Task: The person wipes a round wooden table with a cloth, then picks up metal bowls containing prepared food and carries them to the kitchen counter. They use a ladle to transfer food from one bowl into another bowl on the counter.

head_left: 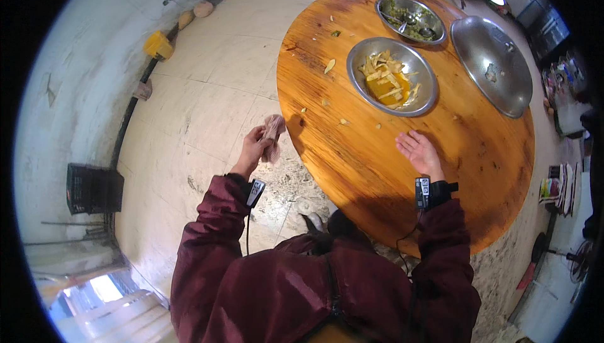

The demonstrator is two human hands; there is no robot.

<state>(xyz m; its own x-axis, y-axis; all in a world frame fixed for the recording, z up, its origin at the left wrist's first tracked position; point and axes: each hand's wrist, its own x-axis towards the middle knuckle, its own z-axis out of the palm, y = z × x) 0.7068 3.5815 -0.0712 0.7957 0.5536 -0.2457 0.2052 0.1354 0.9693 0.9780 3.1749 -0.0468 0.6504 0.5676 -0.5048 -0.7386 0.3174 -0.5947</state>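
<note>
Holding a crumpled rag, probably cloth, just off the left edge of the table: left hand, fingers closed on it. Right hand empty, palm up, over the table. Work looks unfinished: scraps remain on the table. Near bowl and far bowl, both holding food, plus lid, obstruct its far side.

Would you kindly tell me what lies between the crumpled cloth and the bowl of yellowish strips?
The head view shows the edge of the wooden table, then its surface dotted with pale scraps, between the cloth in the left hand and the bowl.
</note>
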